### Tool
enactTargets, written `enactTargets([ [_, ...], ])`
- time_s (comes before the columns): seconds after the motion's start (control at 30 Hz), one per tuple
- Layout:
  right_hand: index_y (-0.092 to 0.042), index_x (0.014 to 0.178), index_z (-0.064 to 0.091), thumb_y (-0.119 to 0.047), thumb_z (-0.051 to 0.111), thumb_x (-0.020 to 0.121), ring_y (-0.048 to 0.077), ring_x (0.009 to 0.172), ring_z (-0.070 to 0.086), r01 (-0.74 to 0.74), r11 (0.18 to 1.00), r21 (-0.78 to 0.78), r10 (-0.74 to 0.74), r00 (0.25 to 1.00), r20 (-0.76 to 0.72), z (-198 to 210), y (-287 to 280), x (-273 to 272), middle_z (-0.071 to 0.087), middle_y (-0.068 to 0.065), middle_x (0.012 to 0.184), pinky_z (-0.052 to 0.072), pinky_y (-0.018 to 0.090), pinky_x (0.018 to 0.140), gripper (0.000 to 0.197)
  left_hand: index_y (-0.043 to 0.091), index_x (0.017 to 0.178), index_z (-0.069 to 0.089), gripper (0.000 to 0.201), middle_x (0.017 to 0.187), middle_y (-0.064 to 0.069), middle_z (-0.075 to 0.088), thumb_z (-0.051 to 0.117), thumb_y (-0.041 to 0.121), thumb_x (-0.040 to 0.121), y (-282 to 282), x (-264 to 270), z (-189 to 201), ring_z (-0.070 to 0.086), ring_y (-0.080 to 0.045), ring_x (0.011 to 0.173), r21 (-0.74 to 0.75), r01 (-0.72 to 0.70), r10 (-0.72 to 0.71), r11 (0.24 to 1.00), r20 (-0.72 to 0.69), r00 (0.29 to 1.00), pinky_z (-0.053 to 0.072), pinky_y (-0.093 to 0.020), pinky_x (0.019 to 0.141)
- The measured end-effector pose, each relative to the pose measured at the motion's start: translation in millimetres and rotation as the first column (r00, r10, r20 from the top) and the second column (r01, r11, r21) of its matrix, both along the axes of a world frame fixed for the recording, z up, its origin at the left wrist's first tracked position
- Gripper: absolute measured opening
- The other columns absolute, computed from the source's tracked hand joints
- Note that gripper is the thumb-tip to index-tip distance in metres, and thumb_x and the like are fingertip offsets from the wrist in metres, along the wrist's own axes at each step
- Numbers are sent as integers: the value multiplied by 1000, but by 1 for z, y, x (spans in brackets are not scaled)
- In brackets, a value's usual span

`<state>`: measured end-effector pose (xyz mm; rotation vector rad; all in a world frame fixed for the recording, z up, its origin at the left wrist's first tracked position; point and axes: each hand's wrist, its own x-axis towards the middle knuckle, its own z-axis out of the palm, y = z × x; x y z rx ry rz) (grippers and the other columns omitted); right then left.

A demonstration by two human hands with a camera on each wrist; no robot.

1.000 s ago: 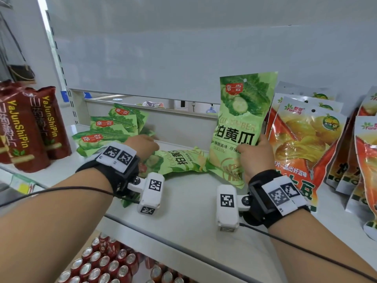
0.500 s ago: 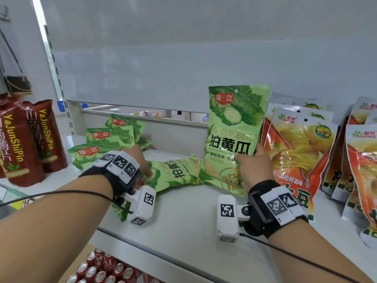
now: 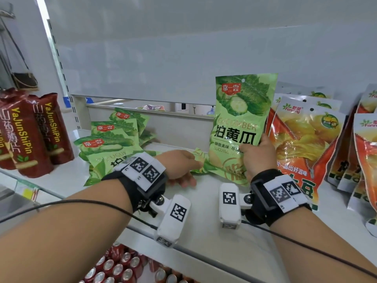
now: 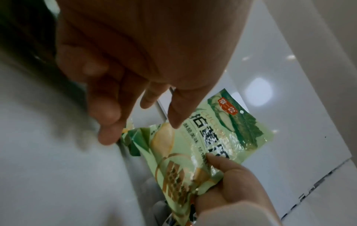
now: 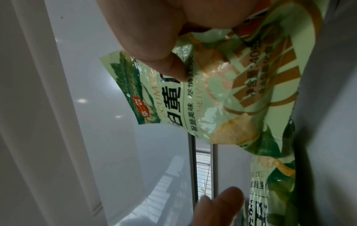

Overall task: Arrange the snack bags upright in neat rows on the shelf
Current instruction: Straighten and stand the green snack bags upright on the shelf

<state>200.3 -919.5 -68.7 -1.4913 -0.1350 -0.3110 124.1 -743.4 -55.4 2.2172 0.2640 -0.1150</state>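
My right hand (image 3: pixel 257 158) grips the lower part of a green cucumber snack bag (image 3: pixel 242 111) and holds it upright next to the orange bags. The thumb (image 5: pixel 170 61) presses on the bag's front (image 5: pixel 222 94). My left hand (image 3: pixel 180 167) reaches low over the shelf, with its fingers (image 4: pixel 108 116) straight and nothing held. Its fingertips are at the end of a second green bag (image 3: pixel 201 160) that lies flat behind the hand and is mostly hidden by it. A loose pile of green bags (image 3: pixel 110 137) lies at the back left.
Orange snack bags (image 3: pixel 304 144) stand in rows on the right, and dark red bags (image 3: pixel 30 135) stand on the left. The white shelf (image 3: pixel 204 223) has a front edge near my wrists. Red drink cans (image 3: pixel 120 268) fill the shelf below.
My left hand has moved right along the flat green bag toward the upright one. The right hand keeps its bag upright, now straighter and close to the orange bags.
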Motion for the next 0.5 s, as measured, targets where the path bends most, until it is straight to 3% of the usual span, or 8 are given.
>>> enactTargets([
  [0.07,-32,77,51,4,53,80,23,84,65,3,1000,5,-3,1000,-20,0,-1,0,63,-10,82,56,49,78,37,22,134,38,50,70,-4,73,57,42,92,-5,0,-9,58,-14,48,-25,-26,25,999,-44,999,34,-20,40],
  [0.13,-31,78,51,5,52,80,23,83,65,7,1000,6,-7,1000,-30,-1,-1,2,63,-9,81,57,48,77,36,22,145,26,69,74,-7,72,59,44,89,-6,-1,-16,61,-15,51,-66,-73,69,995,-63,996,38,-20,41],
  [0.3,-24,91,54,4,51,80,19,76,62,15,1000,19,-14,999,-46,-4,0,5,61,-10,80,55,34,65,30,30,148,20,74,80,-12,62,64,34,88,-7,-4,-26,59,-19,57,-294,-225,227,929,-30,973,46,-25,46],
  [0.4,-28,83,53,3,50,79,16,73,61,15,999,43,-13,999,-49,-4,0,5,61,-11,79,55,33,65,32,33,146,19,76,83,-14,52,66,24,87,-11,-4,-31,56,-20,57,-442,-289,333,849,22,943,50,-30,52],
  [0.5,-31,75,52,3,50,79,11,67,59,15,997,82,-11,999,-49,-3,1,3,60,-14,75,50,25,54,34,29,147,19,78,94,-14,49,66,19,86,-15,-3,-38,52,-21,65,-552,-335,425,764,39,905,48,-31,54],
])
